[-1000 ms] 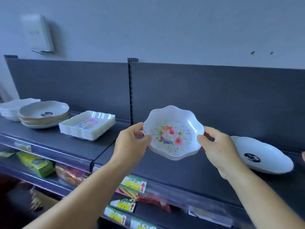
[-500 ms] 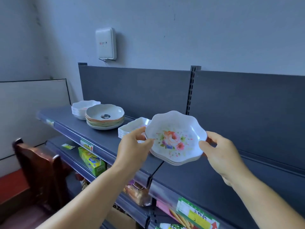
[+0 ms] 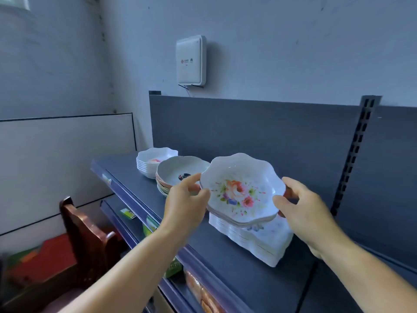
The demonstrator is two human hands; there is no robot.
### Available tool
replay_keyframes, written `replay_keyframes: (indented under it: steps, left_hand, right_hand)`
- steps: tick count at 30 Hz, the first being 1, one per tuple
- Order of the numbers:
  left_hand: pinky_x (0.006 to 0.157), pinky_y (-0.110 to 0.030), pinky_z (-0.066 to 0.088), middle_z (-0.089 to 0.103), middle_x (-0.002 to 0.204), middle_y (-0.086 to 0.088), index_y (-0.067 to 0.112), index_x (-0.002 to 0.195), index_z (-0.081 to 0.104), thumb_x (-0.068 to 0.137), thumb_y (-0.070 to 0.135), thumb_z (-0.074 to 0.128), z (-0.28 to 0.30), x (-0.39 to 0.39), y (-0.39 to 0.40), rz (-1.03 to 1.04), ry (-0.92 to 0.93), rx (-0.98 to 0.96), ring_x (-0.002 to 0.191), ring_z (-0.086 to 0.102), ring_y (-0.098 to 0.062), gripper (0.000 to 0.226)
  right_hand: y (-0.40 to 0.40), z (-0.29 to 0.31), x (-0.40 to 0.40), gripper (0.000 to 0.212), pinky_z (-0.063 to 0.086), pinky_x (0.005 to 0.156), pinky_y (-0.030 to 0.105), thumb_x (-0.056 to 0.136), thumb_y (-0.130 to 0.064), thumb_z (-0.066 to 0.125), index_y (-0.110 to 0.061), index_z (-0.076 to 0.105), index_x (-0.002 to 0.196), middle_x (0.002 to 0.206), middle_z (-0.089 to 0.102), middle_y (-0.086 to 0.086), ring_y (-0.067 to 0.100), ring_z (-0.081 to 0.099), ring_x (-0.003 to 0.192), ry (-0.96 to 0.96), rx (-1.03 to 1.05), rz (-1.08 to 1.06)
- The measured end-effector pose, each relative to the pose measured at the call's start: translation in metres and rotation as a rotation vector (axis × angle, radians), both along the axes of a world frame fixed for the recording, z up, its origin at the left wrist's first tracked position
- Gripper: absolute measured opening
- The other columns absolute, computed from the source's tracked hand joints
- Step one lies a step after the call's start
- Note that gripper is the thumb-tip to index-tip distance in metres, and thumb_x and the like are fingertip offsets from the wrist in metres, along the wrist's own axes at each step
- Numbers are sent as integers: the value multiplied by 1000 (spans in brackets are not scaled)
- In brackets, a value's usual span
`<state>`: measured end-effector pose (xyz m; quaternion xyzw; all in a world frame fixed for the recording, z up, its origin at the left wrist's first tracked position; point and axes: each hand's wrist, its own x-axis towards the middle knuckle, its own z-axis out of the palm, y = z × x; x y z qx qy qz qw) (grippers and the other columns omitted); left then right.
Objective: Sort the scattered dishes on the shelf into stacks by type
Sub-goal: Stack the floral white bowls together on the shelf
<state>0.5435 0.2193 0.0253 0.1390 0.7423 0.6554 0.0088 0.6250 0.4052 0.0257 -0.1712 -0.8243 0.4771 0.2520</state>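
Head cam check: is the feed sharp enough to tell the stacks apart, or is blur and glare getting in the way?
Head view: the flowered bowls held by the left hand and right hand read fairly sharp; the scalloped stack and round stack are softer but distinguishable; the chair and lower-left corner smear with motion blur; light is dim, bluish, without harsh glare; wide-angle bending tilts the shelf upright.

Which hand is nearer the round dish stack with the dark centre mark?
Left. The left hand overlaps the near edge of that round dish stack in the view. The right hand is across the held floral dishes, well to its right.
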Motion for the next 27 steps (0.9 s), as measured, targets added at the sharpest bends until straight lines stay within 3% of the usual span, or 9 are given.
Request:
replay_keyframes:
  steps: [2, 4, 7, 10, 13, 16, 20, 23, 27]
  left_hand:
    - [87, -54, 56, 70, 97, -6, 55, 83, 70, 78, 17, 53, 1, -22, -11, 26, 10, 32, 87, 67, -35, 42]
    - [80, -44, 58, 69, 99, -3, 62, 67, 65, 83, 14, 55, 1, -48, -26, 52, 25, 38, 77, 64, -29, 52]
    - [72, -33, 57, 68, 98, 1, 55, 82, 68, 83, 14, 56, 1, -95, -50, 74, 43, 40, 75, 63, -23, 43]
    - [84, -53, 57, 68, 94, -2, 49, 81, 70, 81, 13, 55, 3, -143, -80, 53, 63, 35, 84, 66, -27, 39]
    - [84, -54, 56, 70, 94, -6, 55, 73, 70, 82, 12, 55, 11, -192, -110, 30, 88, 22, 79, 63, -26, 46]
    - [83, -51, 58, 71, 96, 0, 42, 96, 71, 86, 11, 57, 15, -243, -135, 43, 83, 9, 81, 67, -22, 35]
    - [85, -55, 56, 74, 91, -3, 42, 71, 71, 74, 16, 53, 22, -304, -156, -3, 85, -35, 81, 69, -30, 31]
    - [76, -45, 57, 73, 87, -9, 37, 73, 73, 72, 14, 49, 20, -348, -161, -19, 85, -89, 68, 55, -20, 33]
    - [58, -32, 30, 49, 71, -5, 6, 88, 65, 73, 10, 41, 12, -401, -160, -12, 90, -212, 65, 36, -19, 29]
  right_hand:
    - [-11, 2, -24, 25, 49, 83, 53, 90, -11, 54, -5, 53, 114, 101, 60, 15, 40, 58, 96, 0, 37, 16]
    - [-22, 3, -52, 32, 46, 77, 45, 90, -14, 54, -12, 56, 122, 98, 62, 7, 33, 59, 93, -5, 69, 37]
    - [-43, 4, -100, 40, 46, 74, 33, 90, -20, 55, -20, 53, 130, 100, 63, -1, 26, 63, 93, -16, 74, 47]
    - [-71, 3, -148, 45, 50, 80, 37, 87, -24, 56, -21, 52, 132, 99, 64, -2, 24, 65, 92, -19, 74, 47]
    - [-101, 4, -194, 34, 46, 73, 33, 87, -21, 56, -23, 58, 122, 92, 63, -2, 24, 61, 84, -5, 32, 21]
    - [-130, 8, -236, 16, 42, 64, 34, 86, -17, 55, -20, 62, 100, 81, 59, 4, 22, 54, 73, 0, 18, 3]
    - [-161, 14, -288, 19, 43, 62, 33, 85, -21, 54, -15, 59, 103, 85, 58, 14, 27, 55, 71, -13, 6, -43]
    - [-176, 16, -322, 19, 35, 58, 31, 86, -21, 52, -6, 50, 97, 80, 50, 7, 23, 45, 67, -47, 34, -68]
    - [-187, 22, -359, 16, 30, 52, 27, 88, -23, 52, -12, 43, 84, 79, 50, 3, 17, 40, 60, -156, 154, -118]
